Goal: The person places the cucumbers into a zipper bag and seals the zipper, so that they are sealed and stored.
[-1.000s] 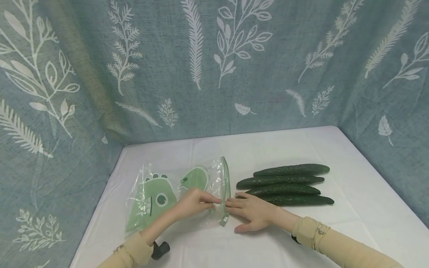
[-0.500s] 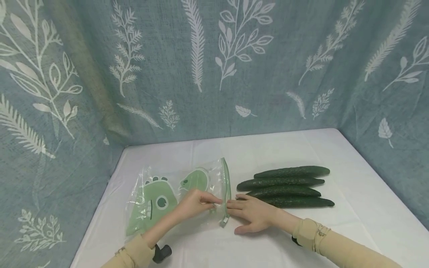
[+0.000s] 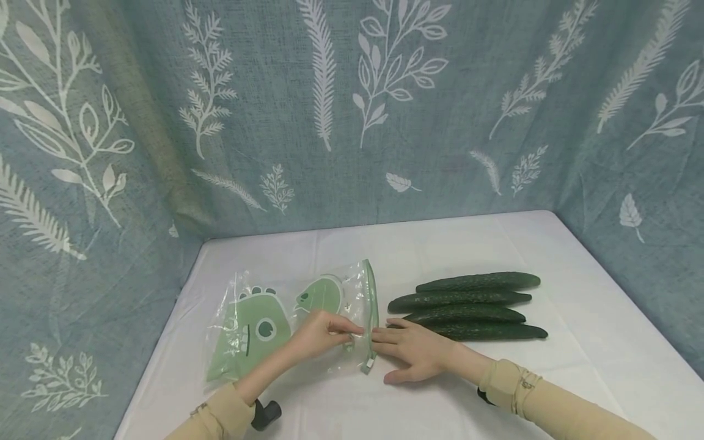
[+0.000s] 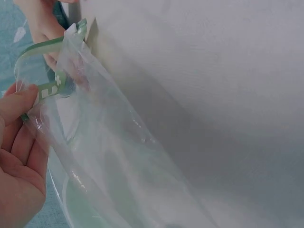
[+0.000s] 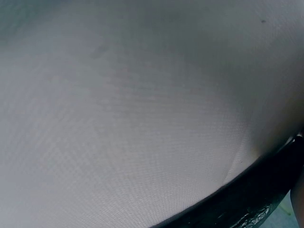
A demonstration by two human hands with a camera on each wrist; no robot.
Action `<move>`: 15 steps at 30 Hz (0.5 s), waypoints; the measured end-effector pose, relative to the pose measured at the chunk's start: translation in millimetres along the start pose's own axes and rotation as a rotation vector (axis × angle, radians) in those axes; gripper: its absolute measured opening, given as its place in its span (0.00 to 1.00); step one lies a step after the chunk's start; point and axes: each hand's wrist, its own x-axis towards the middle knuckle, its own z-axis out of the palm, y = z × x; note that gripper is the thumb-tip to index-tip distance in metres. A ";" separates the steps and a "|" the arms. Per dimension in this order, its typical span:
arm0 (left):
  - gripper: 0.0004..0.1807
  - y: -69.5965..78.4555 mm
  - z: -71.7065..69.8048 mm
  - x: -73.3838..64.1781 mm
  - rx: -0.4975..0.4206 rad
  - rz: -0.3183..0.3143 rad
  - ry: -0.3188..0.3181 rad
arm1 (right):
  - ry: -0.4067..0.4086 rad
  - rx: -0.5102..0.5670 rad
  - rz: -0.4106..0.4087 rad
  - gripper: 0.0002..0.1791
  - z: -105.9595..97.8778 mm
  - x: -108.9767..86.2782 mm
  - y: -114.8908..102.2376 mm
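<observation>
A clear zip bag (image 3: 330,293) with green cartoon prints lies on the white table, its green zip edge (image 3: 372,293) facing right. My left hand (image 3: 321,333) pinches the bag film beside that edge, between thumb and fingers; the left wrist view shows the left hand (image 4: 21,142) holding the zip bag (image 4: 114,156) with its mouth partly lifted. My right hand (image 3: 415,349) lies palm down, fingers straight, their tips at the zip edge. Several dark green cucumbers (image 3: 473,299) lie side by side just behind the right hand, partly covering one another.
White cloth covers the table (image 3: 440,244), and a blue-grey curtain (image 3: 352,122) with white leaf prints surrounds it at the back and sides. A dark glossy strip (image 5: 228,204) crosses the lower right of the right wrist view; its kind is unclear.
</observation>
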 end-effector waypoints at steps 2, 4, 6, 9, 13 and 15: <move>0.12 0.1 -0.2 0.2 -0.005 -0.014 -0.004 | 0.000 0.002 0.000 0.36 -0.1 0.2 -0.5; 0.12 -0.5 -0.4 0.6 -0.005 -0.030 -0.009 | 0.001 -0.003 -0.002 0.36 -0.1 0.4 -0.8; 0.12 -1.1 -0.3 1.2 -0.003 -0.039 -0.013 | 0.001 0.002 -0.003 0.35 -0.1 0.6 -0.9; 0.12 -2.5 0.9 2.5 0.021 -0.027 -0.017 | -0.002 0.009 -0.007 0.35 -0.2 0.6 -0.8; 0.11 -3.5 3.0 4.2 0.046 -0.003 -0.015 | -0.008 -0.004 0.001 0.35 -0.3 0.6 -0.3; 0.11 -3.6 3.9 4.6 0.047 -0.001 -0.010 | -0.010 -0.009 0.008 0.35 -0.6 0.7 -0.3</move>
